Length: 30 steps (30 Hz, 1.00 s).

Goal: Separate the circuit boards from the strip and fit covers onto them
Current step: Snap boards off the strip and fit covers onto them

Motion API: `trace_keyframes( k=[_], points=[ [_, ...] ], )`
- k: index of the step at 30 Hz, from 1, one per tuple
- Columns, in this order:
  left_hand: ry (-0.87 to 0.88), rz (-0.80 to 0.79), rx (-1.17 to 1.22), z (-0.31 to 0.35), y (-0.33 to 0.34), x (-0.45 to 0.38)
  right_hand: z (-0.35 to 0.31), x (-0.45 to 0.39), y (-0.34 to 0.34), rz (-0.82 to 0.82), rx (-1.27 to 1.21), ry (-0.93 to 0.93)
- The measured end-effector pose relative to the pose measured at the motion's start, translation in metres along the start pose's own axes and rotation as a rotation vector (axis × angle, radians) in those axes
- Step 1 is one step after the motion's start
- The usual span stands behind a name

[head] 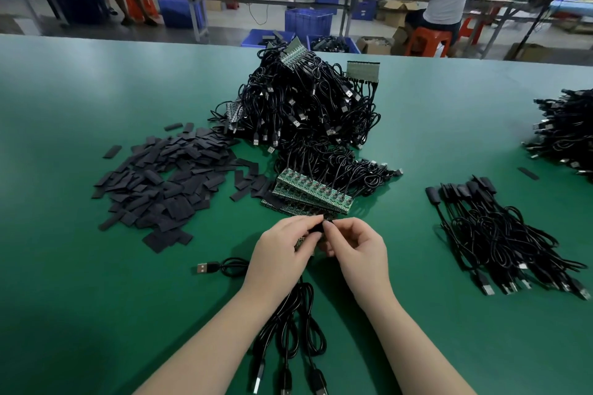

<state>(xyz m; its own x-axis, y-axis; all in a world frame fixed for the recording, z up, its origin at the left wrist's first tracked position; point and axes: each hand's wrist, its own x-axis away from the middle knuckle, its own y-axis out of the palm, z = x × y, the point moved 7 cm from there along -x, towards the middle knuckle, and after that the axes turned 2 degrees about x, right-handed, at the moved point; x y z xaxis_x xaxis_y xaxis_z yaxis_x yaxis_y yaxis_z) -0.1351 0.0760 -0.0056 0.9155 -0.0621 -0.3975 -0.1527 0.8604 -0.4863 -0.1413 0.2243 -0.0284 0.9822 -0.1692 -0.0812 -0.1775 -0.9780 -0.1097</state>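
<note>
My left hand [282,250] and my right hand [356,244] meet at the middle of the green table [96,298]. Between their fingertips they pinch a small black cover [316,229]; a bit of green board [300,243] shows under my left fingers. The rest of that piece is hidden by my fingers. Black USB cables [295,330] trail from my hands toward me. Just beyond my hands lie green circuit board strips [311,191] with cables attached. A heap of loose black covers [167,183] lies to the left.
A big pile of cabled board strips [301,102] sits at the table's centre back. Covered cables [500,234] lie in a bundle at the right, another cable pile [568,128] at the far right edge. A person on a red stool [426,42] sits beyond.
</note>
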Motion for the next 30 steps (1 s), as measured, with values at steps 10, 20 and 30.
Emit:
trace_keyframes(
  k=[10, 20, 30],
  points=[
    [0.016, 0.0, 0.022, 0.0074, -0.0013, 0.0038, -0.0012, 0.0033, -0.002, 0.001, -0.047, 0.011],
    [0.021, 0.022, 0.04, 0.0068, -0.0015, 0.0047, -0.0033, 0.0044, -0.001, -0.007, -0.128, 0.028],
    [-0.001, 0.038, 0.023, 0.0013, -0.0021, 0.0038, -0.0052, 0.0057, 0.0015, -0.045, -0.147, 0.02]
  ],
)
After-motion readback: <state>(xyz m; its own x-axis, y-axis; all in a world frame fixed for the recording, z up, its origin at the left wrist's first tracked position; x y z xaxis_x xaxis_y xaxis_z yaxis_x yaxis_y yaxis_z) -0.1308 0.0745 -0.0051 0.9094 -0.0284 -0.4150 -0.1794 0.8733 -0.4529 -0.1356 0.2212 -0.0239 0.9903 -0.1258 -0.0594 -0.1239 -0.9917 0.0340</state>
